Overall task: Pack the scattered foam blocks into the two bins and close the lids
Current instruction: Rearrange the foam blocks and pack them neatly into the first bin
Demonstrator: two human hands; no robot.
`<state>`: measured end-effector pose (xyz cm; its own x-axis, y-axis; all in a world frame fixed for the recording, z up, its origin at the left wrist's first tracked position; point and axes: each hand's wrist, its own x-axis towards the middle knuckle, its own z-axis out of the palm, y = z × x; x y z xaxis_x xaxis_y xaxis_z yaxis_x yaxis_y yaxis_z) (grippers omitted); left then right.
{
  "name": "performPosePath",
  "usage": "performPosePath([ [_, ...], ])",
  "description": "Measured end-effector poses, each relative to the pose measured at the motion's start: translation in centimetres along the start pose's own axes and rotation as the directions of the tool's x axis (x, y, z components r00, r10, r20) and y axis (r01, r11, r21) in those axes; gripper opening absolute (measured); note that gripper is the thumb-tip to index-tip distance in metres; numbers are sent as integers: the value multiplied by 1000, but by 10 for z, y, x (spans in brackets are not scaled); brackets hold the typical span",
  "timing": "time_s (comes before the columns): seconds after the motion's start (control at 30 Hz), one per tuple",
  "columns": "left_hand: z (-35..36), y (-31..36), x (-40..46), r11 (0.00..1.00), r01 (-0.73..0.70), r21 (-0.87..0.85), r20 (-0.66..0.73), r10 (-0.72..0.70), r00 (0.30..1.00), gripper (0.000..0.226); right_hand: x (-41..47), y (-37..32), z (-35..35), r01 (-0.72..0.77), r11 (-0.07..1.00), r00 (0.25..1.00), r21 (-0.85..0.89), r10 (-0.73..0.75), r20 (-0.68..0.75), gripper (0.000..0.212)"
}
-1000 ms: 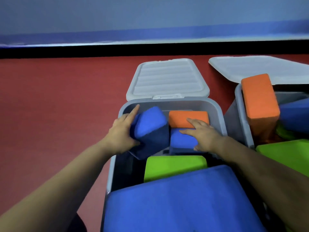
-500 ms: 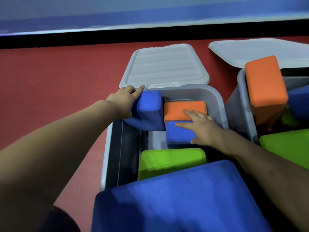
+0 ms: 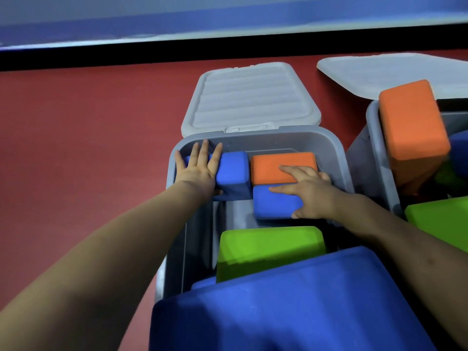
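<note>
Looks like an indoor play or activity room rather than a home. Smooth dark-red floor [image 3: 83, 138] running to a black baseboard [image 3: 152, 55] under a plain blue-grey wall [image 3: 177, 19]. Grey plastic storage bins [image 3: 336, 158] standing straight on that floor, filled with big coloured foam blocks [image 3: 268, 249].

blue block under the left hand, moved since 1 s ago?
Yes. The blue block has gone from tilted near the bin's middle into the far-left corner of the bin, flat under the left hand.
</note>
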<state>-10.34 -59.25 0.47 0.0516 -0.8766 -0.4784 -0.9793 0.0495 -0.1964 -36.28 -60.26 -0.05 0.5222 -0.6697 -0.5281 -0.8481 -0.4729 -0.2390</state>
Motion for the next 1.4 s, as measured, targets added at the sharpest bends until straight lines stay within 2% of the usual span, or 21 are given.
performPosePath([
  [0.27,26,16,13,969,106,225,-21,-104,994,99,2,-1,5,4,1000,1000,7,-3,-29,76],
  [0.37,34,17,17,973,102,209,-52,-93,994,99,0,0,6,25,999,1000,22,-25,-1,74],
  [0.43,31,12,16,985,73,154,-40,-67,997,103,-4,3,3,51,990,998,129,-56,29,66],
  [0.47,26,9,13,989,53,135,-3,-53,999,105,-9,3,-4,42,969,997,245,-55,47,60],
  [0.53,13,6,7,994,12,109,86,-22,996,109,-24,0,-26,-65,841,994,538,8,108,45],
  [0.6,-7,7,0,1000,16,-26,179,-11,984,109,-41,-5,-54,-183,642,980,745,60,189,36],
  [0.63,-20,8,-6,985,40,-167,194,-7,981,104,-51,-9,-67,-234,568,969,789,66,240,41],
  [0.67,-34,9,-13,939,53,-340,173,7,985,96,-63,-12,-79,-269,513,957,815,50,285,51],
  [0.73,-61,12,-34,757,-38,-652,39,84,996,76,-88,-17,-98,-284,440,942,852,-39,334,64],
  [0.77,-73,13,-50,681,-127,-721,-34,148,988,65,-102,-20,-105,-281,433,934,856,-82,348,67],
  [0.83,-94,12,-88,592,-279,-756,-81,339,937,48,-133,-29,-119,-255,485,923,836,-137,361,76],
  [0.93,-99,14,-134,628,-373,-683,48,547,836,42,-171,-48,-119,-241,609,935,756,-64,349,82],
  [1.0,-93,17,-147,677,-381,-630,140,581,801,45,-191,-60,-105,-234,659,955,715,17,297,110],
  [1.03,-86,18,-148,705,-355,-613,184,565,804,49,-198,-64,-95,-231,648,964,726,52,261,121],
  [1.07,-82,18,-151,732,-298,-613,224,523,823,54,-205,-67,-85,-237,589,969,773,82,235,125],
  [1.1,-75,17,-151,746,-195,-636,277,457,845,62,-211,-70,-77,-254,490,967,834,99,236,118],
  [1.17,-63,15,-155,672,6,-741,356,385,851,81,-223,-77,-67,-270,299,963,915,89,255,73],
  [1.2,-57,14,-157,618,67,-783,379,389,840,93,-229,-81,-66,-263,260,965,929,90,248,52],
  [1.27,-43,9,-160,565,104,-819,393,419,819,102,-244,-83,-67,-218,184,972,959,127,196,39],
  [1.3,-38,8,-161,523,125,-843,394,441,806,93,-251,-81,-70,-175,154,975,973,166,149,38],
  [1.4,-28,9,-160,353,182,-918,355,523,775,40,-274,-64,-91,-11,104,940,995,341,-25,46],
])
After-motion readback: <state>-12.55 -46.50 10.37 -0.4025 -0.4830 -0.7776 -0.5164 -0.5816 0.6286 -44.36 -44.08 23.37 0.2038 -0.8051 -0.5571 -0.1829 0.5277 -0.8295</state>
